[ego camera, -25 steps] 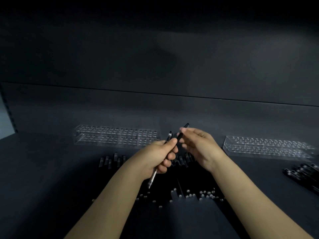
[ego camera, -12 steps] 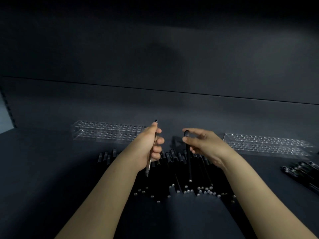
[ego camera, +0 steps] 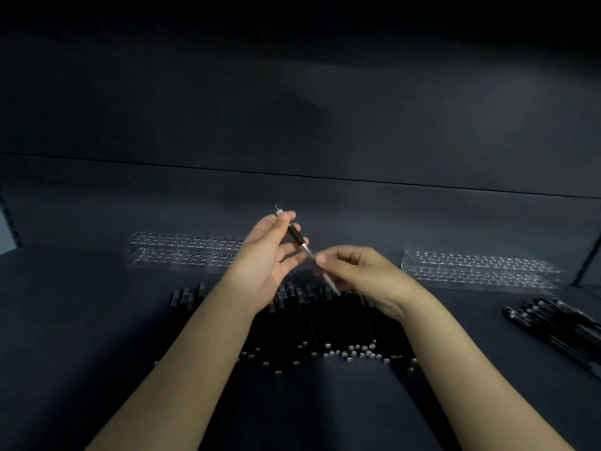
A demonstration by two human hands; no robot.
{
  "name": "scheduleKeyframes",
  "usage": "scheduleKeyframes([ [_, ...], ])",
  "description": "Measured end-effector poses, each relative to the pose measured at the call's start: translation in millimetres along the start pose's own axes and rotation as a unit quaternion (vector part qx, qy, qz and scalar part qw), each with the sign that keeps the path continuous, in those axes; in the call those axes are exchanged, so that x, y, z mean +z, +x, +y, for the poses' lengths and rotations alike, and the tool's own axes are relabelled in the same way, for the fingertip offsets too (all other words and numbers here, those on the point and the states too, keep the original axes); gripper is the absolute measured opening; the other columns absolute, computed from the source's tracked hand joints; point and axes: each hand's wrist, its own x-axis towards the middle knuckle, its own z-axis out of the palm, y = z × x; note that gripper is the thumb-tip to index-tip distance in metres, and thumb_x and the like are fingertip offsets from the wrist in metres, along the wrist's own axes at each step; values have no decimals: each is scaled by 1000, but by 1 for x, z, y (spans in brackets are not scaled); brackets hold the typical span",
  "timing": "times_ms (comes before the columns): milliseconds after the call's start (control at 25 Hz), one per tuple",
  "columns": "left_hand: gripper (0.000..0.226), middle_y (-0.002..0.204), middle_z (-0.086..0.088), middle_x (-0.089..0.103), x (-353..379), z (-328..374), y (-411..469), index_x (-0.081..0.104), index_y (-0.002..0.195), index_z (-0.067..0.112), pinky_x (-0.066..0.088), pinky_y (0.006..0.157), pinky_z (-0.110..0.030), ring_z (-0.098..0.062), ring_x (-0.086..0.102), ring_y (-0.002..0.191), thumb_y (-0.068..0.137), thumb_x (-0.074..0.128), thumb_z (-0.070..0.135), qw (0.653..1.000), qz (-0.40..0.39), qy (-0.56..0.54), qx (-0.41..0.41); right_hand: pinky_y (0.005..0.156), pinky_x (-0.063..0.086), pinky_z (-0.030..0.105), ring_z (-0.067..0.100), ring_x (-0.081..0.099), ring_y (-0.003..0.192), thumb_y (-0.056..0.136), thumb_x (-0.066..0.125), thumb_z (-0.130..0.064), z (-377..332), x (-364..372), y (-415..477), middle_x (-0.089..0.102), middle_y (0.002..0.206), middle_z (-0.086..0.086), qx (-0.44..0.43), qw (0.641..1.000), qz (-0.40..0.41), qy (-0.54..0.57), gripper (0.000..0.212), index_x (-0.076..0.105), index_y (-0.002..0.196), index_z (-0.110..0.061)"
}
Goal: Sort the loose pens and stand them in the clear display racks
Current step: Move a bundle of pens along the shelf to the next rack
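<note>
the hands, apart half a second ago, are meeting on one pen [ego camera: 298, 237]: left hand [ego camera: 265, 258] pinching its upper end, right hand [ego camera: 367, 275] pinching the lower barrel, above the loose pile [ego camera: 325, 320]. the left rack [ego camera: 182, 252] and right rack [ego camera: 478, 268] are seemingly holding nothing, so nearly all is remaining. another pen batch [ego camera: 559, 323] is lying far right, blocking nothing.

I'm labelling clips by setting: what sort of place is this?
Likely a staged sorting bench, not a shop: dark table, dark backdrop, left clear rack, right clear rack, heap of loose black pens.
</note>
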Motion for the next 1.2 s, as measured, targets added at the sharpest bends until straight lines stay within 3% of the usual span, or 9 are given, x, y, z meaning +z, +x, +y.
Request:
scheduleKeyframes([
  [160, 12, 101, -8, 60, 58, -22, -15, 62, 102, 12, 59, 77, -36, -21, 68, 89, 97, 55, 20, 997, -72, -8, -8, 55, 39, 18, 5, 47, 57, 88, 66, -13, 9, -43, -43, 56, 69, 4, -81, 994, 70, -31, 13, 70, 87, 0],
  [280, 11, 105, -7, 64, 116, -51, -25, 63, 100, 11, 58, 76, -33, -21, 71, 90, 96, 59, 20, 994, -105, 36, -17, 54, 39, 15, 4, 47, 55, 85, 69, -8, 22, -102, -89, 58, 67, -1, -76, 984, 158, -11, 7, 73, 90, -5],
  [440, 17, 119, 6, 62, 196, -118, -38, 61, 106, 25, 46, 99, -30, -11, 60, 111, 98, 51, 37, 959, -132, 250, 8, 62, 39, 23, 15, 46, 63, 84, 70, -8, 58, -194, -146, 52, 64, 2, -16, 964, 262, -30, 7, 73, 82, -13],
  [560, 58, 153, 0, 36, 229, -178, -49, 39, 145, 21, 25, 115, -33, -19, 29, 142, 97, 39, 54, 822, -156, 546, 35, 71, 44, 26, 18, 62, 73, 81, 74, -17, 91, -271, -179, 67, 72, -1, 45, 914, 355, -190, 2, 73, 79, -18],
  [640, 77, 163, -6, 7, 233, -205, -59, 14, 155, 19, 6, 122, -40, -26, 1, 150, 95, 26, 65, 673, -179, 717, 27, 71, 43, 23, 20, 66, 82, 81, 74, -19, 110, -303, -190, 71, 79, 2, 90, 893, 358, -259, 6, 73, 80, -13],
  [720, 81, 163, -6, -6, 234, -214, -63, 3, 156, 20, -2, 122, -40, -25, -9, 150, 93, 15, 69, 582, -196, 789, 16, 73, 41, 20, 19, 64, 85, 82, 72, -19, 126, -315, -193, 70, 87, 4, 102, 894, 330, -286, 12, 73, 92, -11],
  [840, 80, 163, -2, -12, 234, -214, -61, -1, 156, 26, -2, 122, -40, -22, -11, 150, 91, 10, 72, 562, -196, 803, -12, 71, 37, 15, 15, 59, 85, 86, 69, -22, 145, -314, -188, 66, 92, 3, 73, 896, 307, -311, 20, 70, 104, -16],
  [1080, 79, 162, 1, -14, 234, -216, -61, -4, 155, 29, -3, 122, -41, -20, -12, 149, 91, 10, 72, 560, -194, 805, -14, 67, 39, 20, 16, 53, 74, 91, 63, -30, 153, -312, -178, 64, 96, 7, 52, 869, 289, -399, 22, 73, 96, -11],
  [1200, 79, 162, 0, -13, 233, -217, -63, -3, 156, 28, -4, 121, -41, -21, -12, 150, 91, 10, 72, 559, -205, 803, -13, 71, 44, 24, 21, 60, 82, 89, 64, -28, 144, -312, -184, 64, 99, 8, 49, 860, 282, -422, 20, 72, 99, -13],
])
